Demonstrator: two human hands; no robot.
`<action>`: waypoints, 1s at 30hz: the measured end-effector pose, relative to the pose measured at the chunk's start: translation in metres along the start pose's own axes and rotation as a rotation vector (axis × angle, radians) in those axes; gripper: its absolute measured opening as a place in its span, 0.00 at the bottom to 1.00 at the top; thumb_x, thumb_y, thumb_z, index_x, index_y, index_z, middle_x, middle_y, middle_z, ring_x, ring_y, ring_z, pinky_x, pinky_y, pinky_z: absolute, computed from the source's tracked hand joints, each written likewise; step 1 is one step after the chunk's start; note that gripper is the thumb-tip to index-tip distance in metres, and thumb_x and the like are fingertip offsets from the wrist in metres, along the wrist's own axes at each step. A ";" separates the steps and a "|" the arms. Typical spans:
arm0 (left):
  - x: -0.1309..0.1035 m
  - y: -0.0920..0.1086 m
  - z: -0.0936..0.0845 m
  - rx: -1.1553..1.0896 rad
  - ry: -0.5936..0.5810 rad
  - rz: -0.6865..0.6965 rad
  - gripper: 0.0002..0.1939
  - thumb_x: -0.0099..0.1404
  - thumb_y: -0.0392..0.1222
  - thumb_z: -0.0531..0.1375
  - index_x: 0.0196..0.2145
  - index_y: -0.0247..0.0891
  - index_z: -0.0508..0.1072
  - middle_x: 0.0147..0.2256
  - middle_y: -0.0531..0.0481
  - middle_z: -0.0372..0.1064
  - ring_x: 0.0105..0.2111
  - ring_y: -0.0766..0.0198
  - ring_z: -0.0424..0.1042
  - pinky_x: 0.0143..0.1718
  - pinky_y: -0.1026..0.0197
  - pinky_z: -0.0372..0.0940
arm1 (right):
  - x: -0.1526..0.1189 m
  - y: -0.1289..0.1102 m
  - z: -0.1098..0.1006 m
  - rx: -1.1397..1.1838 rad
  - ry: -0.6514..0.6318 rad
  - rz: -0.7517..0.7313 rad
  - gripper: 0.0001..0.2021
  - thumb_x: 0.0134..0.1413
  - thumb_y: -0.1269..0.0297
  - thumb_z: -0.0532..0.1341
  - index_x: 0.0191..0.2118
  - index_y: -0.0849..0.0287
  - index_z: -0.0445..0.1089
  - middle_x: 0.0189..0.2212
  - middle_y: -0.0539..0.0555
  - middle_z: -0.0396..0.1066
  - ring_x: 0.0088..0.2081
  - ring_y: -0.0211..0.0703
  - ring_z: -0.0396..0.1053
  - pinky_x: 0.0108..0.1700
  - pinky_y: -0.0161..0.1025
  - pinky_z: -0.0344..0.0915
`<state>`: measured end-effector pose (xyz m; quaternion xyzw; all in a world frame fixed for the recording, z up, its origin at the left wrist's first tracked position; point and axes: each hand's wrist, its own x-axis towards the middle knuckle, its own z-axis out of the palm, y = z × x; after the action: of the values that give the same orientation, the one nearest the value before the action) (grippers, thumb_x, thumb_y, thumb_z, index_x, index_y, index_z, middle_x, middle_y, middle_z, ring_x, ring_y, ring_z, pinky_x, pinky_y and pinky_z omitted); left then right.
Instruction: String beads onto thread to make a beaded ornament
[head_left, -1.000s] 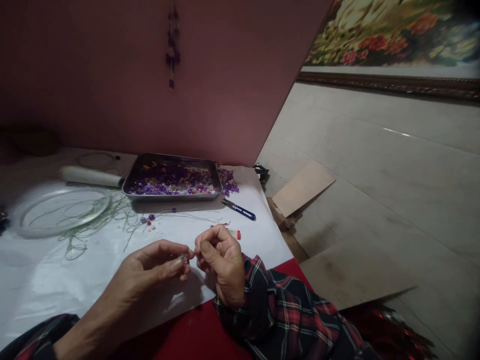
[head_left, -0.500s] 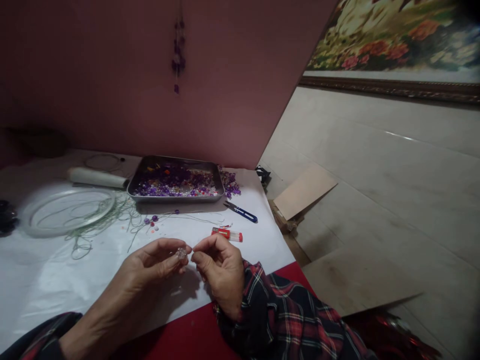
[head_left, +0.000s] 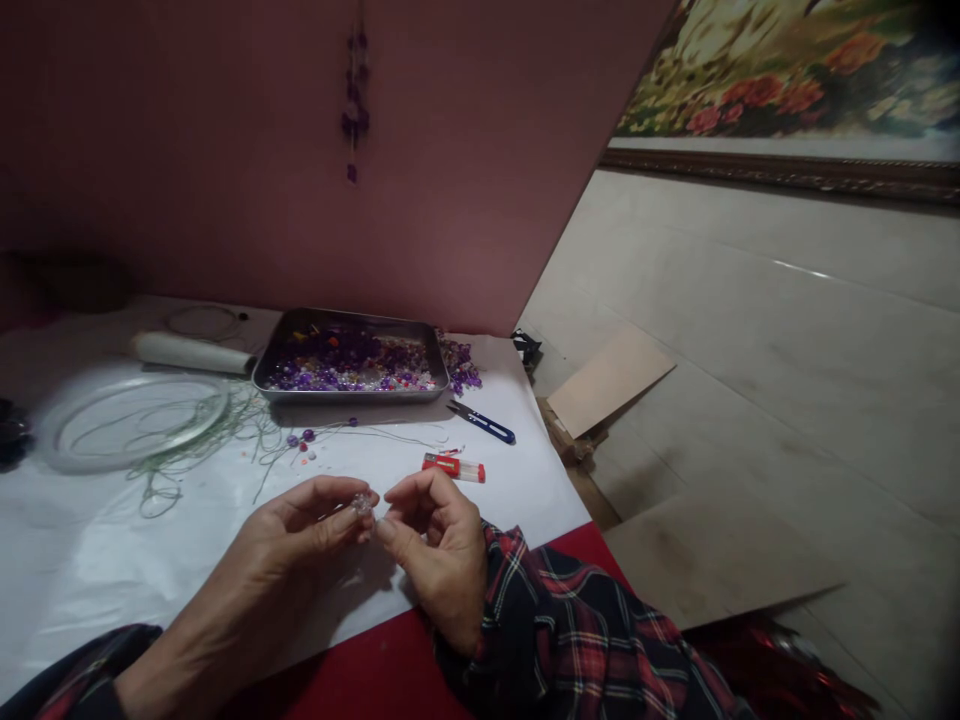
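Between the thumb and fingers of my left hand (head_left: 304, 525) is a small clear bead cluster (head_left: 361, 503). My right hand (head_left: 435, 535) is close by on the right, its thumb near the cluster and its forefinger raised apart from the thumb. No object can be made out between those two fingertips. Both hands are above the white table cover (head_left: 195, 560). Just beyond my right hand lies a red lighter (head_left: 441, 463), with blue thread snips (head_left: 487, 425) farther back.
A metal tray (head_left: 352, 396) holds purple and clear beads. Green thread (head_left: 184, 445), a clear ring-shaped coil (head_left: 60, 455), a cone (head_left: 195, 353) and loose purple beads (head_left: 307, 435) lie on the left. Beads hang on the wall (head_left: 354, 120).
My right thumb and forefinger have parted, and the thumb has moved slightly left towards the cluster. My left hand keeps its hold on the cluster.
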<state>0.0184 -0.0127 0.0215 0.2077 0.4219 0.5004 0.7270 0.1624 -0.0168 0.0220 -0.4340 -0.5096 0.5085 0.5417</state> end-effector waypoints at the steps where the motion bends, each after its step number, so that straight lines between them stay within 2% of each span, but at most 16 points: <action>1: 0.000 0.000 0.000 0.000 0.001 0.000 0.11 0.46 0.34 0.72 0.30 0.38 0.78 0.26 0.46 0.79 0.26 0.59 0.75 0.31 0.59 0.70 | 0.000 -0.001 0.000 0.009 0.007 0.011 0.10 0.43 0.69 0.67 0.33 0.59 0.68 0.22 0.45 0.67 0.23 0.34 0.63 0.26 0.31 0.59; 6: -0.001 0.001 0.003 0.001 0.004 -0.003 0.11 0.46 0.34 0.72 0.30 0.38 0.78 0.24 0.47 0.78 0.25 0.61 0.74 0.32 0.59 0.70 | 0.000 -0.005 0.001 0.002 0.001 0.035 0.10 0.42 0.70 0.64 0.34 0.59 0.66 0.21 0.45 0.66 0.23 0.34 0.62 0.27 0.32 0.58; 10: -0.003 0.003 0.007 -0.007 0.009 -0.014 0.12 0.42 0.34 0.74 0.28 0.38 0.79 0.24 0.47 0.78 0.24 0.60 0.75 0.31 0.59 0.70 | 0.000 -0.004 0.001 -0.001 0.003 0.055 0.10 0.41 0.69 0.64 0.33 0.59 0.66 0.20 0.45 0.66 0.22 0.33 0.62 0.26 0.32 0.57; 19: -0.002 0.003 0.006 0.047 0.030 0.010 0.10 0.44 0.34 0.73 0.27 0.37 0.79 0.23 0.46 0.78 0.25 0.61 0.75 0.26 0.66 0.67 | 0.000 -0.003 0.001 0.023 0.004 0.048 0.11 0.41 0.69 0.66 0.33 0.58 0.65 0.20 0.45 0.66 0.22 0.34 0.63 0.27 0.33 0.59; 26: -0.003 0.004 0.006 0.029 0.017 0.003 0.13 0.41 0.35 0.74 0.28 0.38 0.80 0.24 0.47 0.78 0.24 0.62 0.74 0.29 0.63 0.68 | 0.000 -0.007 0.002 0.021 0.001 0.052 0.10 0.41 0.69 0.65 0.33 0.59 0.66 0.20 0.45 0.66 0.22 0.33 0.62 0.26 0.32 0.57; 30: -0.002 0.003 0.005 0.032 0.020 0.007 0.13 0.43 0.34 0.74 0.28 0.38 0.79 0.23 0.48 0.77 0.23 0.63 0.73 0.29 0.62 0.69 | 0.000 -0.008 0.001 0.016 -0.011 0.058 0.10 0.40 0.69 0.64 0.32 0.59 0.66 0.20 0.45 0.66 0.22 0.33 0.62 0.26 0.32 0.57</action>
<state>0.0207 -0.0129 0.0275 0.2157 0.4361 0.4984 0.7176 0.1623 -0.0177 0.0302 -0.4413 -0.4959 0.5304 0.5272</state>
